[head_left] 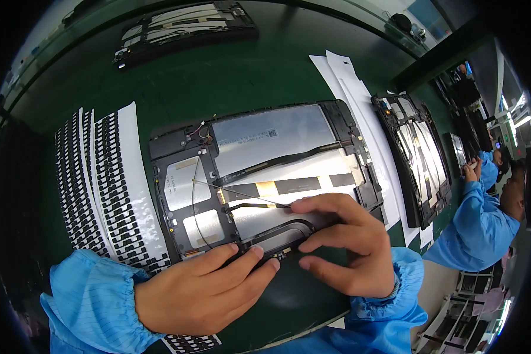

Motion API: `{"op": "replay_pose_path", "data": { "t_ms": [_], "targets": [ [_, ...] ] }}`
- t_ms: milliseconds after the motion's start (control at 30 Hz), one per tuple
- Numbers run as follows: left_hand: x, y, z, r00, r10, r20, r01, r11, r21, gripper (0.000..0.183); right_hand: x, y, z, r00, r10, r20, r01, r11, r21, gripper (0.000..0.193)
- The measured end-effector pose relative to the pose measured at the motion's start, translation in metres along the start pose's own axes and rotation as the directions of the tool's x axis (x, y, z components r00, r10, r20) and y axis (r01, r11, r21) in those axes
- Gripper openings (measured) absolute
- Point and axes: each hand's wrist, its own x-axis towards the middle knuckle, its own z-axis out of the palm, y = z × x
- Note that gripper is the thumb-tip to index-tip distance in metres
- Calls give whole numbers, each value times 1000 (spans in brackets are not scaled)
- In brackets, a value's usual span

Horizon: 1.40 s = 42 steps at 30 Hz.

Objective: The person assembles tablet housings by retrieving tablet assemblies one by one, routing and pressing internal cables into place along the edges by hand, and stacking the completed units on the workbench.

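In front of me on the bench lies an opened tablet (286, 186), its silvery battery plates and black flat cables exposed. A thin black wire (195, 203) runs in a loose loop over its left part. My left hand (212, 288) rests with its fingers stretched out along the tablet's near edge, beside a black curved frame part (280, 235). Over the near right part is my right hand (351, 248), fingers bent and apart. Its index fingertip touches the tablet near the end of a short black cable (255, 205). Nothing is visibly held in either hand.
Left of the tablet lie white sheets (124, 177) with rows of small black stickers. White paper strips (360, 112) and a second opened tablet stack (416, 159) are at right. Another tablet (186, 26) lies at the back of the green bench (265, 74). Blue-sleeved people (475, 227) work at far right.
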Motion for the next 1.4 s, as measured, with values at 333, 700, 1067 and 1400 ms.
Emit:
{"op": "replay_pose_path", "data": {
  "t_ms": [333,700,1067,1400],
  "targets": [
    [0,-5,-2,999,35,26,-35,999,29,22,4,1,9,949,-311,43,307,891,-335,15],
    [-15,-2,-9,999,-45,1,45,996,-72,35,3,-10,22,859,-490,148,476,659,-582,23],
    [-103,1,-33,864,-504,-21,502,863,-64,52,16,-55,124,891,-453,-4,355,705,-614,14],
    [-108,-3,-25,879,-469,-85,470,883,-1,48,45,-33,157,822,-564,-85,368,638,-677,10]
  ]
}}
